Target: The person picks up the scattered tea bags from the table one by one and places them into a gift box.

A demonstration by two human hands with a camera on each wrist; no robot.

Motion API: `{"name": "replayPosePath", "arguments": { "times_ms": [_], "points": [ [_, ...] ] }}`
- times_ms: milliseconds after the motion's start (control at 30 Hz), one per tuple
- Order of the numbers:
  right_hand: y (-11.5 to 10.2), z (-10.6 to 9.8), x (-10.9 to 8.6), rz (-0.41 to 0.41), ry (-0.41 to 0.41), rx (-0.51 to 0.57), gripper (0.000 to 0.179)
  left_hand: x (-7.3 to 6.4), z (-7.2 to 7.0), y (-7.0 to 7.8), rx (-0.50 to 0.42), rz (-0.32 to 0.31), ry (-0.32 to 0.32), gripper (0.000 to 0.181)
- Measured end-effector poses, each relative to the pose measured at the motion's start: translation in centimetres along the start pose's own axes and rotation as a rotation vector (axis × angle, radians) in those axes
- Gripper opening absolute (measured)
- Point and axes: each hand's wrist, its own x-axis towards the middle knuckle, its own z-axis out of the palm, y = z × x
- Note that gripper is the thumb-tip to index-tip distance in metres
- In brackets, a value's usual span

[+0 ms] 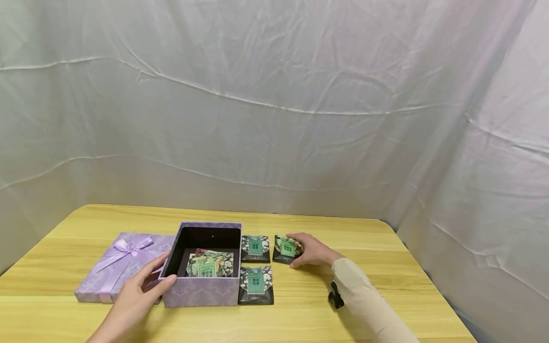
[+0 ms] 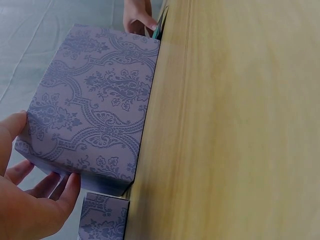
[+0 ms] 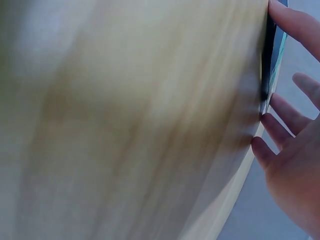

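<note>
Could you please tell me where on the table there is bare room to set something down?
The table is bare right of the right sleeve, and in front of the box and packets, left of that sleeve. It is crowded from the lid and left hand across to the right hand.

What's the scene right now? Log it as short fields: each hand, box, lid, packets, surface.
Left hand: holds the box at its near left corner
Right hand: holds the right-hand packet by its right side
Box: purple, patterned, open at the top
Box contents: at least one green-and-black packet; exact count unclear
Lid: off, left of the box, with a lilac bow
Loose packets beside box: far packet and near packet, both on its right
Surface: wood-grain table
</note>
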Motion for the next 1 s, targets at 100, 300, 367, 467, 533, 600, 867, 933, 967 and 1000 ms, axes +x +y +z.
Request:
{"name": "replayPosePath", "arguments": {
  "times_ms": [100,300,367,467,533,600,867,933,967,1000],
  "points": [
    [-0.1,0.0,-0.1,0.005,0.009,-0.002,0.086,0.0,-0.1,0.0,0.017,0.009,0.000,0.061],
    [-0.4,0.0,-0.6,0.031,0.032,-0.006,0.084,0.0,-0.2,0.0,0.022,0.001,-0.003,0.061],
    [-0.4,0.0,-0.8,0.040,0.036,0.002,0.084,0.0,-0.1,0.0,0.022,0.000,-0.002,0.061],
    [-0.2,-0.2,-1.0,0.041,0.045,0.009,0.083,0.0,-0.1,0.1,0.017,-0.002,0.001,0.061],
    [-0.1,-0.3,-1.1,0.039,0.047,0.011,0.083,0.0,0.0,0.1,0.013,-0.002,0.001,0.061],
    [-0.1,-0.4,-1.2,0.030,0.045,0.012,0.083,0.0,0.0,0.1,0.010,-0.004,0.001,0.061],
    [-0.9,-0.6,-1.7,-0.033,0.044,-0.008,0.083,0.0,0.0,0.0,0.025,0.004,-0.001,0.061],
    [-1.4,-0.6,-1.8,-0.047,0.039,-0.020,0.084,0.0,0.0,0.0,0.028,0.005,-0.002,0.061],
    [-1.6,-0.6,-1.8,-0.056,0.036,-0.022,0.084,0.0,0.0,0.0,0.028,0.005,-0.001,0.061],
    [-1.8,-0.6,-1.8,-0.062,0.033,-0.023,0.084,0.0,0.0,0.0,0.029,0.007,-0.001,0.061]
  ]
}}
